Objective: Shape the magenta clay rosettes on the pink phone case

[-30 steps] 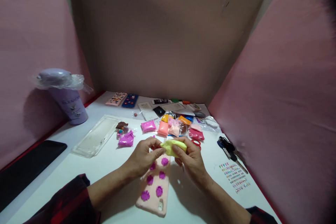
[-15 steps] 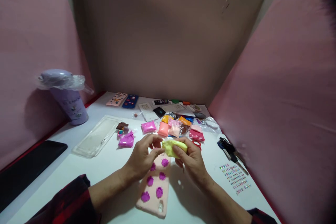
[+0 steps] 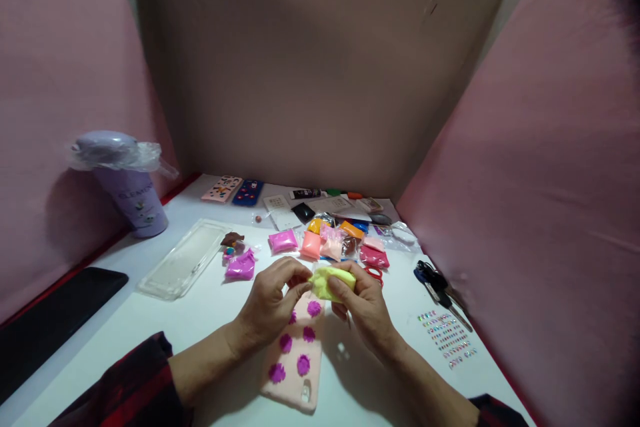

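My right hand [image 3: 367,303] is closed round a packet of yellow modelling clay [image 3: 334,282], its thumb pressed on the front. At the packet's left end, the thumb and fingertips of my left hand [image 3: 273,297] pinch a bit of the yellow clay; how much they hold is too small to tell. Below both hands lies a pale pink phone case [image 3: 295,387], dotted with ragged purple clay blobs [image 3: 303,365] in two columns. My hands hide its upper end.
Several clay packets [image 3: 283,241] lie beyond my hands, with red scissors [image 3: 374,275] beside them. A clear case [image 3: 185,260] and a purple tumbler [image 3: 135,197] stand left. Right are keys [image 3: 440,290] and gem stickers [image 3: 447,337]. Two decorated cases [image 3: 249,193] lie at the back.
My left fingertips have drawn very slightly at the packet's left end, where the yellow clay now looks narrower. Otherwise hardly anything has moved.
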Available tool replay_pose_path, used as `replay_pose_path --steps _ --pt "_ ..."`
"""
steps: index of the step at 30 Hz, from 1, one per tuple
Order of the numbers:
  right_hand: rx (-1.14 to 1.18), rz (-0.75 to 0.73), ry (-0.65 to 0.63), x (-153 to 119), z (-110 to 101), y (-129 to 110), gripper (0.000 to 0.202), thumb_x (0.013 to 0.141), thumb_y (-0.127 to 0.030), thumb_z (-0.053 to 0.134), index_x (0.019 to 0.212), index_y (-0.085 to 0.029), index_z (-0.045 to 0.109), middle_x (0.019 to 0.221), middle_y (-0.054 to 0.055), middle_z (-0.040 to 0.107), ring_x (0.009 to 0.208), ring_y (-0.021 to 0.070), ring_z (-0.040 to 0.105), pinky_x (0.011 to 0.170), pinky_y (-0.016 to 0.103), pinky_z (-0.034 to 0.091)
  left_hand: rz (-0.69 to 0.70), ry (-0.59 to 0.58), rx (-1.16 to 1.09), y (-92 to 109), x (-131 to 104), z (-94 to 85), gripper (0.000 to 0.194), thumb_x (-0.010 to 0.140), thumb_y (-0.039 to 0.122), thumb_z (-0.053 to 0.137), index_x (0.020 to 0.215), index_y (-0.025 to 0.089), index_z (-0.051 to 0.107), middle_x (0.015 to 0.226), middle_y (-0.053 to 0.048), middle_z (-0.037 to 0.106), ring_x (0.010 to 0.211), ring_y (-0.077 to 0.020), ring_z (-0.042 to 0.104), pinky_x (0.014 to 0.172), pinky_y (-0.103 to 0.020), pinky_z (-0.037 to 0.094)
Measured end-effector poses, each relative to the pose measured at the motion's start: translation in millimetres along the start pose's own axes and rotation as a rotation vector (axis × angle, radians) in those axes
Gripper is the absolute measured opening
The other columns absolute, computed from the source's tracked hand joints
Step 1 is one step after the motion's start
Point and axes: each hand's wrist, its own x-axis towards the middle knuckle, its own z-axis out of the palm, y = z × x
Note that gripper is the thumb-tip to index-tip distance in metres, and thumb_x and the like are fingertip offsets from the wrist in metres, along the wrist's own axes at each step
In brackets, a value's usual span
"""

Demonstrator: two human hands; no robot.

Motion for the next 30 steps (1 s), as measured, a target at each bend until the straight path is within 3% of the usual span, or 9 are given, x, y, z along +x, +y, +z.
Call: replay_pose_path --steps 5,18,23,30 --pt "0.01 0.001 0.0 -0.3 0.0 0.0 0.017 0.085 -0.035 0.059 0.089 -0.019 0.055 0.059 -0.007 0.044 0.044 0.0044 0.037 0.04 0.018 0.03 0.002 -0.056 -0.019 2.0 0.7 0.5 0.011 0.088 0.018 0.05 0.078 0.015 0.054 0.072 -0.001 0.052 0.068 -0.0133 0.048 0.064 -0.026 0.039" --pt "-0.077 0.003 0.017 1.0 -4.9 0.8 0.018 0.084 -0.036 0.061 0.088 -0.019 0.057 0.058 -0.007 0.043 0.045 0.0041 0.035 0.041 0.017 0.027 -0.306 -0.117 -0.158 5.3 4.0 1.4 0.022 0.086 0.03 0.051 0.071 0.015 0.053 0.067 0.001 0.051 0.063 -0.0127 0.047 0.06 -0.025 0.038" --pt "-0.127 0.008 0.005 0.4 -4.1 -2.3 0.017 0.077 -0.033 0.068 0.079 -0.018 0.059 0.065 -0.004 0.054 0.054 0.0065 0.047 0.049 0.018 0.036 -0.315 -0.152 -0.17 6.4 2.4 2.1 0.019 0.085 0.029 0.051 0.074 0.014 0.055 0.07 -0.001 0.054 0.065 -0.0142 0.049 0.06 -0.027 0.039" --pt "-0.181 0.028 -0.037 -1.8 -1.3 -8.4 0.016 0.073 -0.03 0.072 0.083 -0.019 0.068 0.076 -0.001 0.062 0.067 0.0114 0.056 0.062 0.021 0.043 -0.256 -0.182 -0.182 7.0 3.1 0.5 0.018 0.085 0.027 0.051 0.075 0.014 0.057 0.071 -0.002 0.057 0.067 -0.0142 0.051 0.063 -0.027 0.04"
